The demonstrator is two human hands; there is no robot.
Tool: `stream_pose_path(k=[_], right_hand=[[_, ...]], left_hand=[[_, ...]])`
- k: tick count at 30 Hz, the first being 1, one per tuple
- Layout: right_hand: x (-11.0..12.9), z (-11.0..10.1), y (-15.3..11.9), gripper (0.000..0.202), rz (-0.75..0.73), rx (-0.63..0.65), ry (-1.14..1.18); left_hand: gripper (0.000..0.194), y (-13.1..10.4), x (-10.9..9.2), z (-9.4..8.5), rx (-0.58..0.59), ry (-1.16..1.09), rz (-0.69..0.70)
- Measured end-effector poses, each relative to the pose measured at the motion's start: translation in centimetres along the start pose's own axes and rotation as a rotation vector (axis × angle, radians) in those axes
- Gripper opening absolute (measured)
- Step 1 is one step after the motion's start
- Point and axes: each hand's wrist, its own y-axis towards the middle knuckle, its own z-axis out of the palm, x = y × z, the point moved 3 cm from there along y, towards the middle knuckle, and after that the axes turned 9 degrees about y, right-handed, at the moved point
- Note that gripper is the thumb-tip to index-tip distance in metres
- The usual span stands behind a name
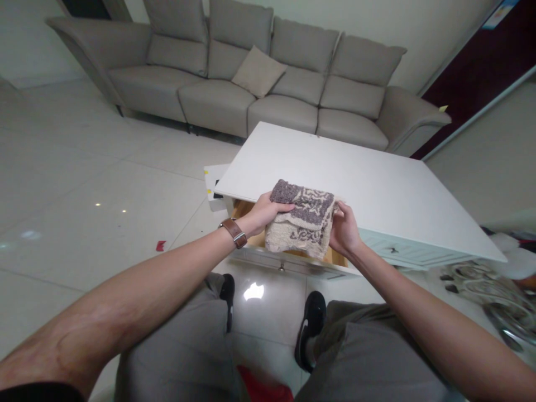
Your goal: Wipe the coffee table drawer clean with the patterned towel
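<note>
Gray-trousered legs (pixel 180 346) occupy the near foreground, with a left forearm (pixel 154 287) and a right forearm (pixel 422 312) extending above them. Folded patterned cloth (pixel 300 215), cream and gray-brown, is held above an open drawer (pixel 247 254). Left hand (pixel 266 213): clamped on the cloth's left side, thumb on top; a brown watch (pixel 234 232) is on the wrist. Right hand (pixel 345 230): closed on the cloth's right edge. Cloth and hands obstruct most of the drawer interior; contents cannot be determined.

Black shoes (pixel 312 324) stand apart below the drawer front. One red item (pixel 266 385) lies low between the legs; a red scrap (pixel 161 245) lies on the floor to the left. White box (pixel 211 192) with yellow marks adjoins the table's left end.

Table (pixel 355 173): white top, pale blue-green side. Floor (pixel 92 195): glossy pale tile, reflecting lights. Beyond the table, a taupe sofa (pixel 218 103) carries one beige cushion (pixel 258 72), set cornerwise.
</note>
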Motion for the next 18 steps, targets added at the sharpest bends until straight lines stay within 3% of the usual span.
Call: stream_pose_path(k=[4,9,18], right_hand=[[-0.7,-0.1,-0.2,0.033,0.053,0.042,-0.021],[-1.6,-0.7,0.1,0.032,0.13,0.037,-0.076],[2.5,-3.7,5.2,0.029,-0.322,-0.173,-0.015]], left_hand=[[0.039,-0.1,0.0,0.1,-0.006,-0.032,-0.044],[0.045,-0.1,0.1,0.0,0.099,0.079,-0.021],[0.031,0.5,-0.1,-0.8,-0.032,0.206,-0.102]])
